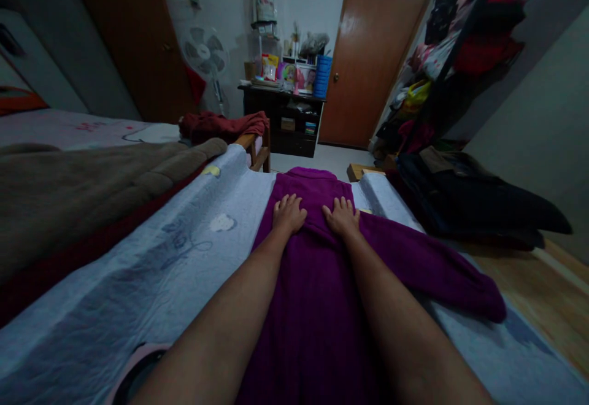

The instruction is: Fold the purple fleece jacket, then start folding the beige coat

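A long purple coat (317,282) lies spread on the bed, its collar (313,173) at the far end. One sleeve (432,264) stretches out to the right; no sleeve shows on the left side. My left hand (289,213) rests flat on the upper left of the coat, fingers spread. On the upper right, my right hand (342,215) presses flat as well, its fingers apart. Neither hand grips the cloth. My forearms cover parts of the coat's lower body.
A pale blue patterned bedsheet (184,251) lies under the coat. To the left is a brown blanket (105,190); to the right, a stack of dark folded clothes (473,202). A pink-rimmed object (138,362) sits at lower left. Beyond stand a fan (207,52) and a black shelf (285,116).
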A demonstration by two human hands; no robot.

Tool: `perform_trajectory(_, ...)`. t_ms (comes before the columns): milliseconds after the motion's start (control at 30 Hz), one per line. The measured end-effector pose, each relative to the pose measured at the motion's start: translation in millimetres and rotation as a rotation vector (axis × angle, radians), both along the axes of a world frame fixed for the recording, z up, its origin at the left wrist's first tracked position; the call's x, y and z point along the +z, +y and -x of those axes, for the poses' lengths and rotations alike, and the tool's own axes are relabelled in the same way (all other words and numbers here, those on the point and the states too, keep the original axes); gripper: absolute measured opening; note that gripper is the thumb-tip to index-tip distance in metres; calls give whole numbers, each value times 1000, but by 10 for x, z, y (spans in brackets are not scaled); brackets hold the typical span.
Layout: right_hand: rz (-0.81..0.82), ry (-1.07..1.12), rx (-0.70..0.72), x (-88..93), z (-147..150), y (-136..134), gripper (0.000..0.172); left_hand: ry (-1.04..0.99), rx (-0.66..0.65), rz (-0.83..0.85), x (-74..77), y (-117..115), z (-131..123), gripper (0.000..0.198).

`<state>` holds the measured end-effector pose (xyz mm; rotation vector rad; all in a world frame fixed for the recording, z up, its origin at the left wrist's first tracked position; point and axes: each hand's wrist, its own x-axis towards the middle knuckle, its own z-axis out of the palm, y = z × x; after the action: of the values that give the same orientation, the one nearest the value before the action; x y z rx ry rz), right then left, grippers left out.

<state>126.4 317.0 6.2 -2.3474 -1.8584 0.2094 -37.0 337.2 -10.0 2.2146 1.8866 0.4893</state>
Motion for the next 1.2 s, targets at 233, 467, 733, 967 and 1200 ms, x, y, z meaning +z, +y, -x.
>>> perform_trajectory(233,16,-11,9,-90,-466,-271,71,1,4,-24,-1,-12,-3,50)
perform_trajectory(467,2,2,96,-29,-671,-389,60,35,5,-4,17,-29,-5,53)
perform_trajectory(733,-24,-296,113,508,-1159,-691,45,51,8,11,25,-16,-10,52)
perform_trajectory(967,58,-340,34,648,-1540,-1103,45,60,12,28,21,-15,-23,54)
perform_trajectory(1200,158,-123,79,951,-1788,-1243,25,43,15,32,6,-2,-17,54)
